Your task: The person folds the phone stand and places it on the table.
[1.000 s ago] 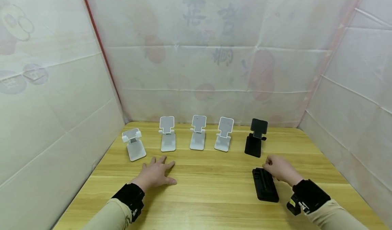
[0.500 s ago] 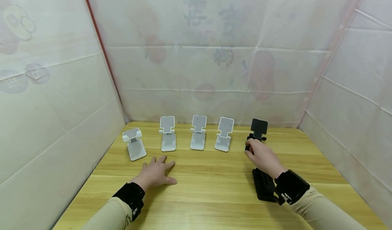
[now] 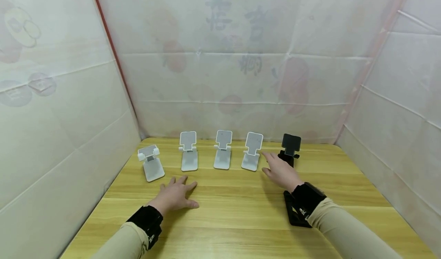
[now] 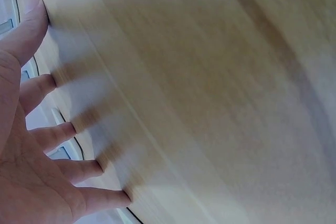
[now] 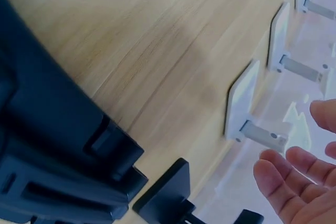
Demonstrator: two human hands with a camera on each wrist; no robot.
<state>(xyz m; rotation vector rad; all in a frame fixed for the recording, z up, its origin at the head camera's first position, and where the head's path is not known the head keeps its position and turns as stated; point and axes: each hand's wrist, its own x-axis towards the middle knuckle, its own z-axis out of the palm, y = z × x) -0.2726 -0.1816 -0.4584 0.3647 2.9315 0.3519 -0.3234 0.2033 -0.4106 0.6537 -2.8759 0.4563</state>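
My left hand [image 3: 175, 195] rests on the wooden table with its fingers spread, and only tabletop lies under it. My right hand [image 3: 280, 171] hovers between a white phone stand [image 3: 250, 160] and a black phone stand [image 3: 291, 143], partly covering the black one's base. Its fingers reach out loosely and hold nothing; in the right wrist view they are close to the white stand [image 5: 242, 103], apparently apart from it. Under the right wrist lies a folded black phone stand [image 3: 293, 213], partly hidden by the wristband; it looms large in the right wrist view [image 5: 58, 145].
Further white stands line the back of the table: one in the middle [image 3: 222, 157], one left of it [image 3: 189, 160], and a lower-folded one [image 3: 151, 169] at far left. Patterned pale cloth walls [image 3: 206, 79] enclose the table [image 3: 220, 228] on three sides.
My right hand has moved from the folded black stand to the standing black one, then left toward the nearest white stand, its fingers opening out. My left hand has stayed still.
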